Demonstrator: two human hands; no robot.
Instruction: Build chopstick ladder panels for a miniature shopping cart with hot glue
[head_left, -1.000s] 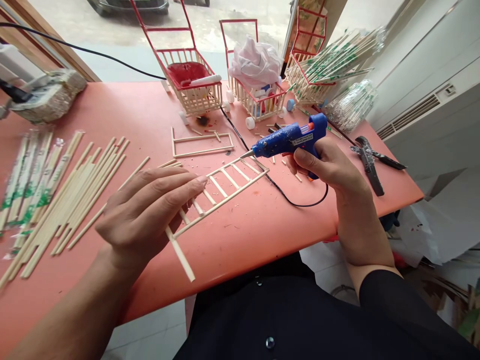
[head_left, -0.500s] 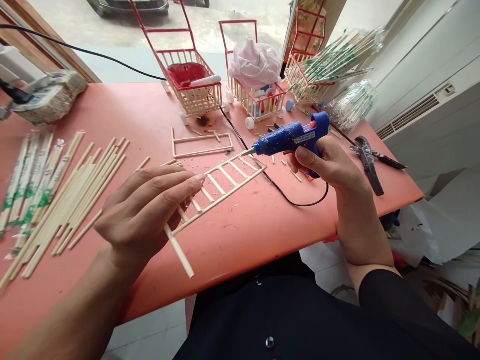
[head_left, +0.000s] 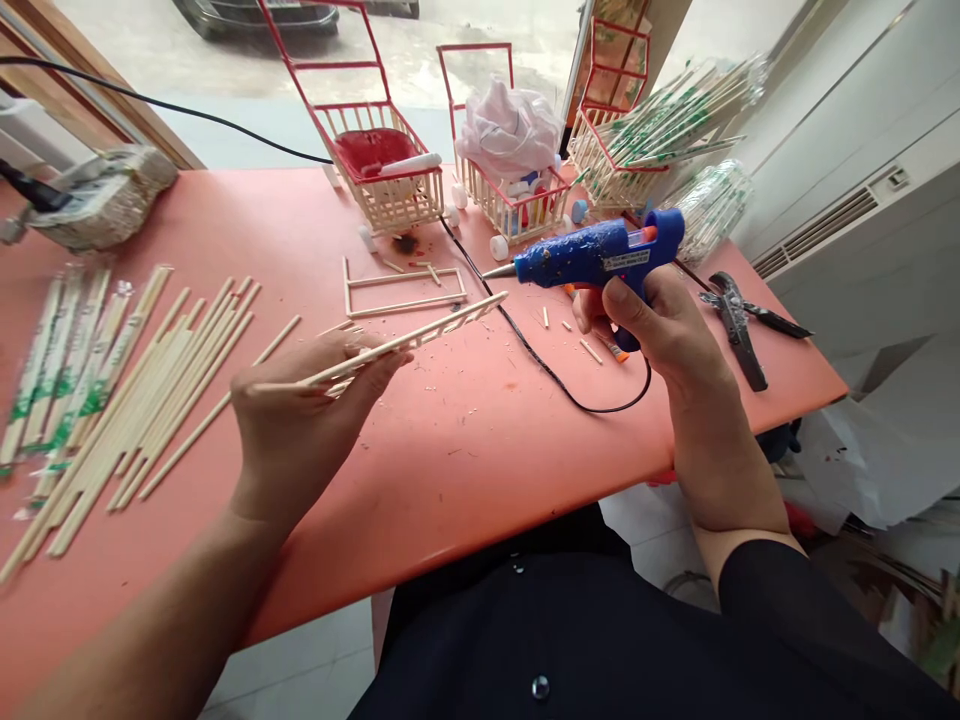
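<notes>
My left hand point(head_left: 307, 420) is closed on a ladder-like frame of wooden sticks point(head_left: 442, 325), which it holds tilted nearly edge-on above the table. In my right hand point(head_left: 645, 315) is a blue hot glue gun point(head_left: 581, 252), its metal tip pointing left, just above the far end of the frame and apart from it. The fingers wrap round the gun's handle. Beyond the frame, a flat rectangle of sticks point(head_left: 405, 306) lies on the table.
Loose chopsticks point(head_left: 161, 390) and wrapped ones point(head_left: 67, 350) lie at left. Three small stick carts stand at the back, among them one with a red bowl point(head_left: 375, 150). Pliers point(head_left: 739, 325) lie at right. A black cord point(head_left: 555, 375) crosses the pink table point(head_left: 480, 460).
My left hand has turned the ladder-like frame from face-up to nearly edge-on. The glue gun has drawn up and right, its tip away from the frame.
</notes>
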